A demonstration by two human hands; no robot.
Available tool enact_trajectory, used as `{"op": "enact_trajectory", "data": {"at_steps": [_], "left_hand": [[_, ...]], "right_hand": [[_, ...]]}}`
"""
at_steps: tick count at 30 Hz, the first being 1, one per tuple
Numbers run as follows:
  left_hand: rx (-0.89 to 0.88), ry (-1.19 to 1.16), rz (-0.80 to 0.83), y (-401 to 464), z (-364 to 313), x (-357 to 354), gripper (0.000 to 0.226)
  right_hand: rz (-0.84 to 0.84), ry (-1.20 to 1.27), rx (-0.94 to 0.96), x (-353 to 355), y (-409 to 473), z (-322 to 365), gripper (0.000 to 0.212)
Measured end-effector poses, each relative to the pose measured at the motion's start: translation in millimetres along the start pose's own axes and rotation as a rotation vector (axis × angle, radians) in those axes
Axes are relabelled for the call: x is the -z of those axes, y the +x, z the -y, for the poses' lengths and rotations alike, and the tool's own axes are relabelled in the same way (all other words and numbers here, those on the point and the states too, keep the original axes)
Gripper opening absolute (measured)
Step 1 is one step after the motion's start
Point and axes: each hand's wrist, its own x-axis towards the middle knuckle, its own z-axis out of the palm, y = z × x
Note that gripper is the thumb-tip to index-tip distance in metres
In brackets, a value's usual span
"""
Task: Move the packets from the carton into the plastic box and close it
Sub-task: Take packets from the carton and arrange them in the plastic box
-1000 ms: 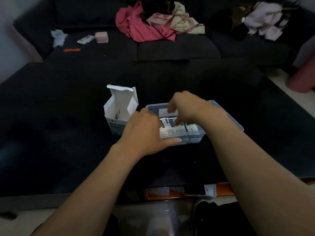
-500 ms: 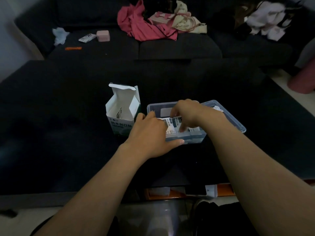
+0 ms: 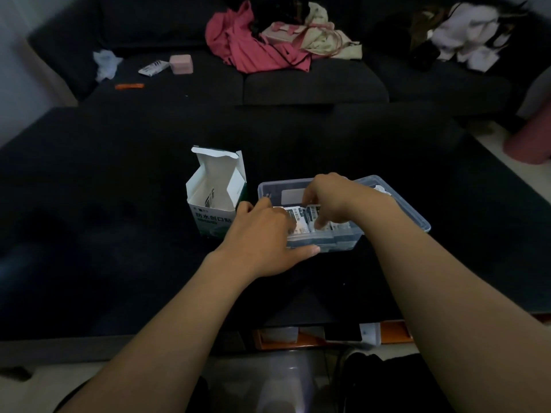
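Several packets [image 3: 301, 220] stand in the plastic box [image 3: 396, 204] beside the carton [image 3: 216, 201], right hand [image 3: 331, 198] pinching them, left hand [image 3: 265, 236] fingers straight, steadying; light, thin, slippery: grip by edges.

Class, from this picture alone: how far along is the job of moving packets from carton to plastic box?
Mostly done: a row of packets already stands in the plastic box. In hand: the right hand is at those packets while the left hand touches the box's near wall. Left: at least one packet shows inside the open carton, and the box is not yet closed.
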Motion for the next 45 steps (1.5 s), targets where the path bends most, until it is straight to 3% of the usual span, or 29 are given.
{"op": "enact_trajectory", "data": {"at_steps": [11, 22, 28, 36, 39, 45], "left_hand": [[-0.011, -0.039, 0.055, -1, 0, 1, 0.067], [-0.046, -0.124, 0.08, -3, -1, 2, 0.05], [-0.04, -0.12, 0.085, -3, -1, 2, 0.052], [-0.038, -0.164, -0.061, -6, 2, 11, 0.067], [-0.002, -0.265, -0.106, -10, 4, 16, 0.083], [0.043, -0.41, -0.12, -18, 14, 18, 0.101]], "right_hand": [[0.057, 0.083, 0.001, 4, -1, -1, 0.074], [0.12, 0.087, 0.012, 2, 3, -2, 0.067], [0.145, 0.124, 0.04, 7, -1, -1, 0.058], [0.12, 0.159, 0.123, 9, 0, 4, 0.053], [0.119, 0.148, 0.165, 7, 2, 12, 0.051], [0.148, 0.093, 0.183, 0, 9, 24, 0.065]]}}
